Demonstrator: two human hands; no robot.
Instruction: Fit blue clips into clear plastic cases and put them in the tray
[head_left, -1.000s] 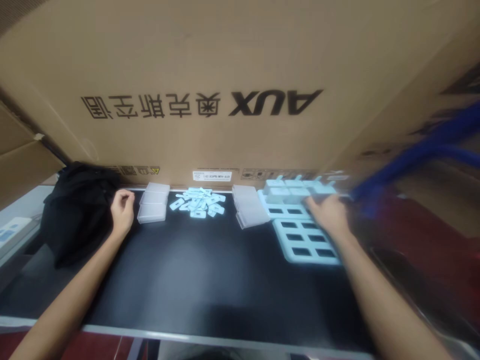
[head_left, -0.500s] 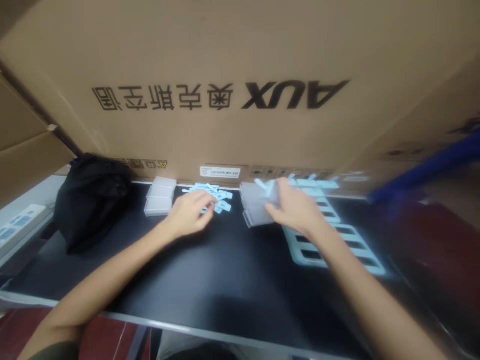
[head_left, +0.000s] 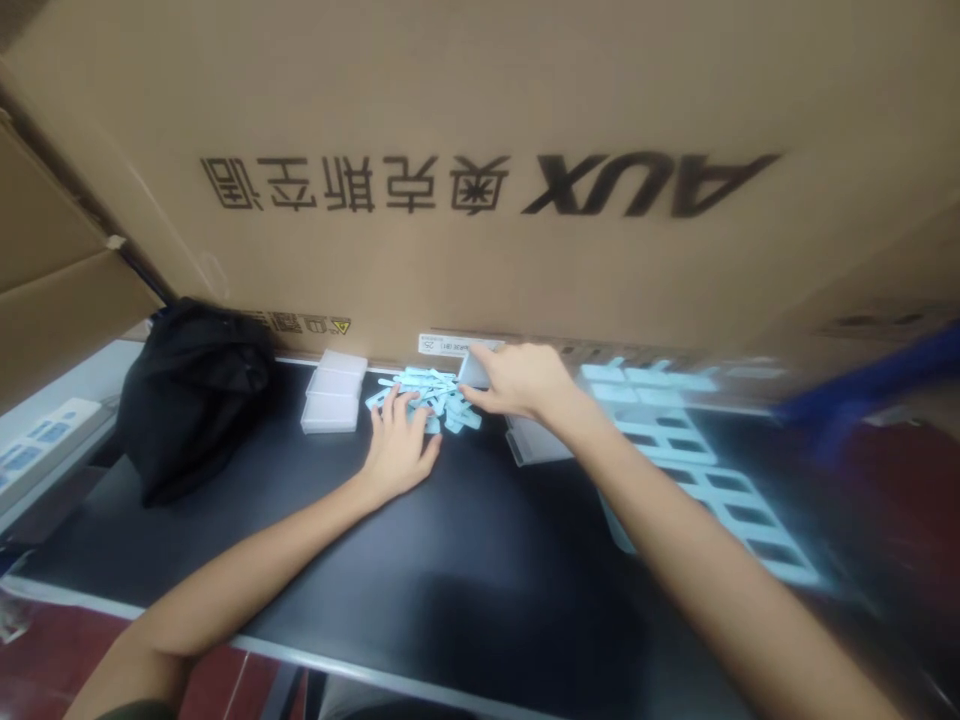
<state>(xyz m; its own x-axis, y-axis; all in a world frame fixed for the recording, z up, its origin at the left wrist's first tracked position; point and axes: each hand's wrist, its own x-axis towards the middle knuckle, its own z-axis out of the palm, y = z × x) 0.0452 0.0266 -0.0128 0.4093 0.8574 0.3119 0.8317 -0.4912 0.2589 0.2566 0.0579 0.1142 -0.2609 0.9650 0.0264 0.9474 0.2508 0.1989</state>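
Observation:
My left hand (head_left: pixel 401 450) rests with its fingers spread at the near left side of a heap of small light-blue plastic pieces (head_left: pixel 454 408), fingertips on them. My right hand (head_left: pixel 525 380) pinches a small translucent plastic box (head_left: pixel 472 372) between thumb and fingers at the heap's right side. Whatever the box contains is hard to make out. Beneath my right wrist, more translucent boxes (head_left: pixel 536 445) lie partly hidden. Left of the heap is another stack of translucent boxes (head_left: pixel 334 392).
A black cloth bag (head_left: pixel 199 400) sits at the left of the black table (head_left: pixel 450 590). Light-blue slotted frames (head_left: pixel 750 515) lie at the right, partly behind my forearm. A large AUX carton (head_left: pixel 480 270) stands along the back edge. A blue bar (head_left: pixel 870 380) is at far right.
My right hand has moved left from the right-hand boxes to the heap, now with a box in its grip. My left hand's fingers have spread over the pieces. The view has shifted slightly.

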